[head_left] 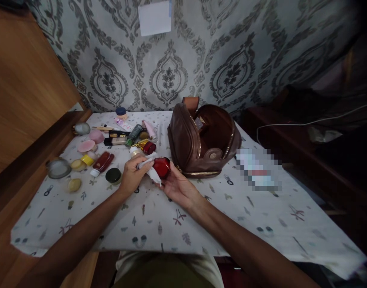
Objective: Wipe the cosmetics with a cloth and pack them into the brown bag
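Observation:
My right hand [181, 186] holds a shiny red glass bottle [162, 167] above the table, its fingers around the right side and underneath. My left hand [133, 173] grips a crumpled white cloth or tissue [153, 174] and presses it against the bottle's left side. Just beyond my hands lies a dark red round cap [149, 147] beside a gold piece [139, 144]. Standing to the right is a brown leather bag [183, 140], unzipped at the top, with a small box-like item [199, 122] inside.
Cosmetics crowd the left: a dark green-lidded jar [113, 175], a red-brown bottle [103, 162], a green bottle [134, 135], a pink tube [149, 130] and glass jars [59, 168]. A blurred-out item [258, 170] lies right of the bag. A wooden panel [27, 84] borders the left side.

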